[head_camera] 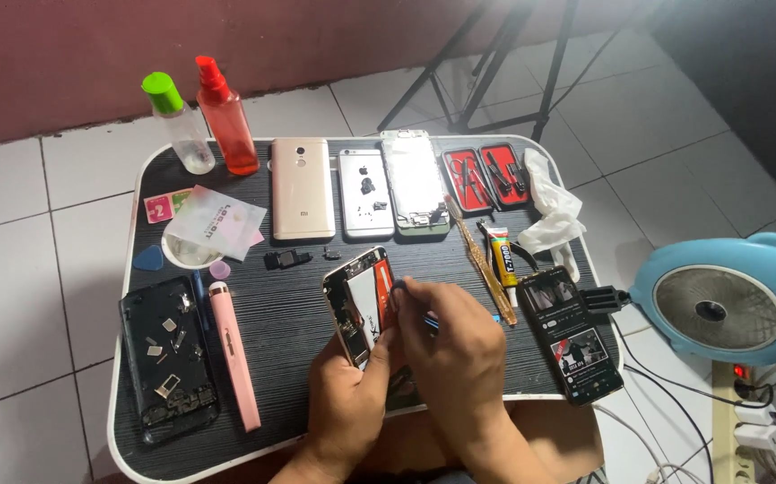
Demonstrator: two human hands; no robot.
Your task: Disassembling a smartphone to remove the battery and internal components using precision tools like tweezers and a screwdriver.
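left hand [347, 394] is pinching the opened phone [361, 300] by its edge, tilted up over the front middle of the worktop [298, 332]. right hand [455, 345] pinches a thin tool [398, 287] onto its insides. looks like mid-teardown, next bit wants a steady, light touch.

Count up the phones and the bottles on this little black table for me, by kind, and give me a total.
Phones: 6 (gold back, silver back, bare frame, opened phone in left hand, black shell, lit phone)
Bottles: 2 (clear green-capped bottle, red spray bottle)
Total: 8
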